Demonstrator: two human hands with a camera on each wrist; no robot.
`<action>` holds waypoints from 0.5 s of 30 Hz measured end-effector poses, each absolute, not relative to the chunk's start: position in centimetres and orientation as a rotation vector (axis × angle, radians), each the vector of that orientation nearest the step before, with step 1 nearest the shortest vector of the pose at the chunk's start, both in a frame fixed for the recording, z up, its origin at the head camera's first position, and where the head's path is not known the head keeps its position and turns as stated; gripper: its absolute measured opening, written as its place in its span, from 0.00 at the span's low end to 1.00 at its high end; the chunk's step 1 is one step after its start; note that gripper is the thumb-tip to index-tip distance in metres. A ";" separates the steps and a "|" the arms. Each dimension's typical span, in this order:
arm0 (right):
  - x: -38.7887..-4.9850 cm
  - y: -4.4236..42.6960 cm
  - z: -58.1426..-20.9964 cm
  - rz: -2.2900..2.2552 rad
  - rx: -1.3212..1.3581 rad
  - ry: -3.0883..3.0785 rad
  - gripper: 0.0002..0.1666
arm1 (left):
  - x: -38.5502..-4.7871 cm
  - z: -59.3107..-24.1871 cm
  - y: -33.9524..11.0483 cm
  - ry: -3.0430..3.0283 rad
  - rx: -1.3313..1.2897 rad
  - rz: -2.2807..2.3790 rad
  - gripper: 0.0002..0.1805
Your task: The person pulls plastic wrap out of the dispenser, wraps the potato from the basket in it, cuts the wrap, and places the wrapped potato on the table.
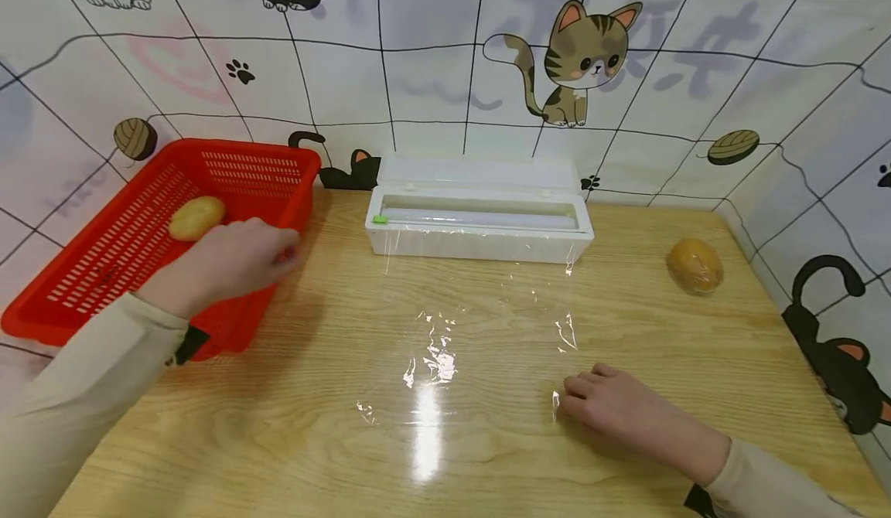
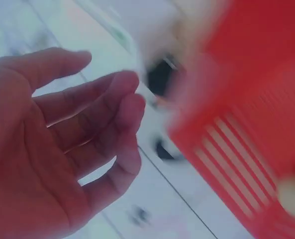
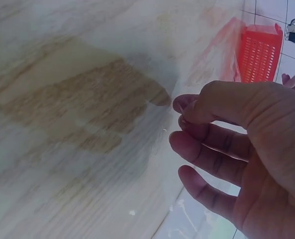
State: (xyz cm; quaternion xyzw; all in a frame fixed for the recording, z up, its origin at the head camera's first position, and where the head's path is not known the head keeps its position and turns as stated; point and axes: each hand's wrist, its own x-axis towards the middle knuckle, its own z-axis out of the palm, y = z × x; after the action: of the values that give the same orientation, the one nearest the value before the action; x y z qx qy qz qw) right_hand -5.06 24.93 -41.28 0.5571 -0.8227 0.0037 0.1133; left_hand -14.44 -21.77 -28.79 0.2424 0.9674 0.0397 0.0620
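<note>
Cling film [image 1: 440, 356] between the hands, edge pinched at right

Edges first: left hand [image 1: 230, 259] overlaps the right side of the red basket [image 1: 237, 325] in head view, so rim and wall sit near it; height over the rim, can't tell. More room on that hand's right, where wood tabletop [image 1: 731, 363] runs across to the right hand [image 1: 619, 410]. Ahead of the right hand, farther off, white box [image 1: 480, 247] with raised lid, then cat-print wall [image 1: 431, 77]. Tabletop extends right of the right hand too; shiny yellow-brown item [image 1: 696, 265] sits ahead-right, well apart.

Film: lies left of the right hand and ahead, glinting up to the box front; right thumb and index pinch its edge. Left hand holds nothing, fingers loosely bent, thumb apart. Potato [image 1: 197, 219] in basket, just ahead-left of left hand
</note>
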 end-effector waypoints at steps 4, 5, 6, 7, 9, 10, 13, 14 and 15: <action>-5.1 25.0 -41.1 0.026 1.622 -2.419 0.19 | -18.3 -28.6 -25.6 2.947 0.552 0.082 0.06; -5.1 25.0 -41.1 0.023 1.621 -2.415 0.18 | -19.1 -28.6 -26.6 2.941 0.506 0.077 0.06; -5.2 25.0 -41.0 0.021 1.620 -2.416 0.17 | -19.8 -28.6 -27.5 2.933 0.464 0.066 0.06; -5.2 25.0 -41.0 0.023 1.620 -2.419 0.16 | -20.4 -28.5 -28.4 2.917 0.417 0.075 0.07; -5.3 24.9 -41.0 0.014 1.617 -2.424 0.15 | -21.4 -28.5 -30.0 2.890 0.340 0.070 0.09; -5.3 24.9 -40.9 0.012 1.615 -2.428 0.14 | -21.8 -28.5 -30.8 2.875 0.304 0.068 0.09; -5.5 24.8 -40.7 0.003 1.613 -2.446 0.14 | -22.5 -28.7 -32.7 2.830 0.185 0.108 0.11; -5.5 24.8 -40.7 -0.004 1.613 -2.454 0.14 | -22.6 -28.9 -33.3 2.820 0.155 0.128 0.11; -5.5 24.8 -40.6 0.001 1.608 -2.465 0.14 | -22.8 -29.1 -33.7 2.809 0.118 0.155 0.13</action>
State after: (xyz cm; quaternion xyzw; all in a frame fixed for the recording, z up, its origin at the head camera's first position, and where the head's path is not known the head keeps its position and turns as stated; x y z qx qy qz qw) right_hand -5.51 24.81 -40.62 0.5438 -0.8333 0.0004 0.0991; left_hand -22.77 -33.73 -29.14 0.0413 0.9844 0.0544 0.1621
